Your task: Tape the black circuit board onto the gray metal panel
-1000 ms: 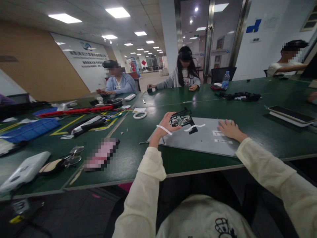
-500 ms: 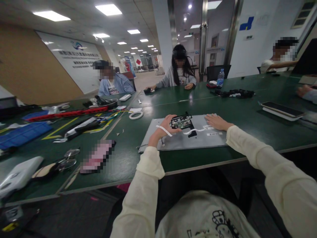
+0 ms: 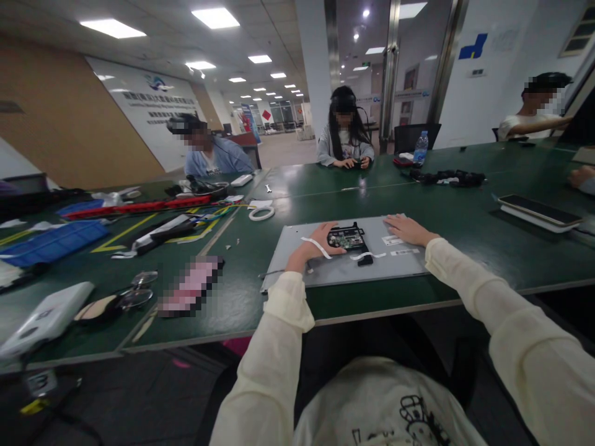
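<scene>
A flat grey metal panel (image 3: 297, 235) lies on the green table in front of me. On or just above its middle is a black-framed circuit board (image 3: 348, 238), with a dark tab reaching toward me. My left hand (image 3: 320, 241) grips the board's left edge between thumb and fingers. A white ribbon cable (image 3: 370, 255) crosses the tab at the board's near side. My right hand (image 3: 409, 230) rests flat on the panel's far right part, fingers stretched out, beside a white label (image 3: 391, 240). A white band circles my left wrist.
Left of the panel lie a pink phone (image 3: 193, 286), glasses (image 3: 139, 290) and a white device (image 3: 49, 316). Farther off are a tape roll (image 3: 261, 214), a small wrench (image 3: 268, 188) and a blue basket (image 3: 60, 244). A phone (image 3: 539, 210) lies right. Co-workers sit around.
The board in my left hand has come slightly lower and nearer over the panel. The ribbon cable's right end has drawn away from the label. The co-worker opposite has brought both hands together.
</scene>
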Tool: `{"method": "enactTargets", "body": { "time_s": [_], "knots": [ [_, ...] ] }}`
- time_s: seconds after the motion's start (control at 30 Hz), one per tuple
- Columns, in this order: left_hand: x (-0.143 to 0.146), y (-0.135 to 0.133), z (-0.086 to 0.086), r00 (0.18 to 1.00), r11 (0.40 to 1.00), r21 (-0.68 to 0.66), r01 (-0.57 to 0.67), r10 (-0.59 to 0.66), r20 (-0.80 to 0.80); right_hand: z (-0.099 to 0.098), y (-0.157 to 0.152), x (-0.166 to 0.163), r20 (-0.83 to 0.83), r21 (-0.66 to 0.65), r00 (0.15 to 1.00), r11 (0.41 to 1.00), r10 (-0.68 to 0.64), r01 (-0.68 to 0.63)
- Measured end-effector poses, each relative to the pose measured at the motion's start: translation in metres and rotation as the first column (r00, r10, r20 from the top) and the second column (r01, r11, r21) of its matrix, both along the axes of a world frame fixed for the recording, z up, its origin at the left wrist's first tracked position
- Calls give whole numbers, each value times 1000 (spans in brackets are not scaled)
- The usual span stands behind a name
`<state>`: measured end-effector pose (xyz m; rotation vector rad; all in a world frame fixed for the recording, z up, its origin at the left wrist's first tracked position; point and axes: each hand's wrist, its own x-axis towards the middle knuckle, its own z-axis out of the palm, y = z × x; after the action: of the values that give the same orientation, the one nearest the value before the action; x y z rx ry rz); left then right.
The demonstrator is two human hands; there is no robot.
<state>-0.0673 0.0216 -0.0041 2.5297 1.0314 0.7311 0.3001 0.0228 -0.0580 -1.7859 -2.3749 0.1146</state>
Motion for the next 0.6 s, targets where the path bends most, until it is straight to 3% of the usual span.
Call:
{"method": "enactTargets", "body": {
  "time_s": [0.23, 0.6],
  "knots": [
    [-2, 1, -4, 1000, 996, -87, -13, 15, 21, -8, 5, 4, -2, 22, 1000, 1000, 8, -8],
    [1, -5, 1, 1000, 993, -117, -5, 6, 10, -7, 2, 1, -18, 40, 1000, 999, -1, 1]
  ]
}}
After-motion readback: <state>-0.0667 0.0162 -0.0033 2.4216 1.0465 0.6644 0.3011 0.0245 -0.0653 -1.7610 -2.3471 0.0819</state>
